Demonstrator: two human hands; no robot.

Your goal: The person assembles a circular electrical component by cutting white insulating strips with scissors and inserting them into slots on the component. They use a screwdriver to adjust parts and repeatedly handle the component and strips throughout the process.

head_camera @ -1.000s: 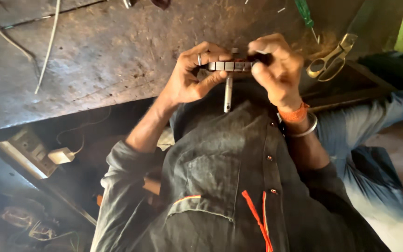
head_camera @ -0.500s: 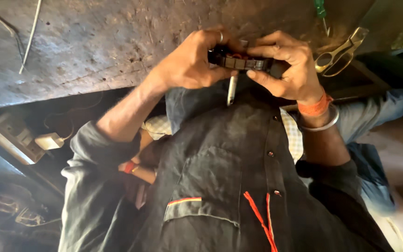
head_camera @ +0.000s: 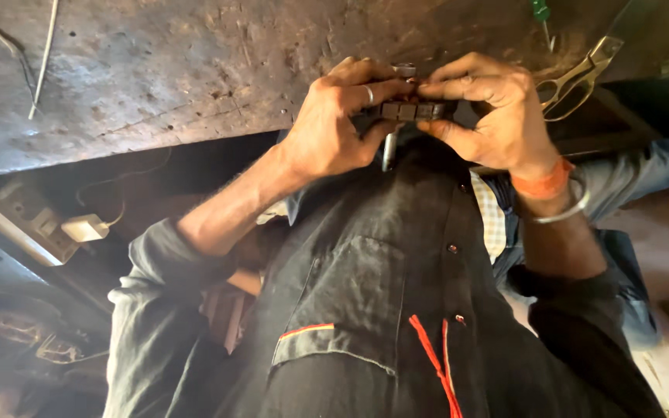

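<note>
— Head view: what's in hand?
— Both the left hand (head_camera: 334,128) and right hand (head_camera: 493,116) pinch a small dark metal block (head_camera: 406,111) above the worn bench (head_camera: 195,70); a pin (head_camera: 388,151) hangs from it.
— Finished?
— Seemingly mid-work; scissors (head_camera: 578,77) lie untouched.

Small dark segmented metal piece (head_camera: 408,111), held level at the desk edge (head_camera: 195,131)

It is a narrow, flat bar of several dark grey blocks in a row, lying crosswise, pinched at each end by the left hand (head_camera: 334,124) and the right hand (head_camera: 497,108). A thin silvery pin (head_camera: 388,151) hangs straight down from under its left part. Fingers cover its top and both ends.
</note>
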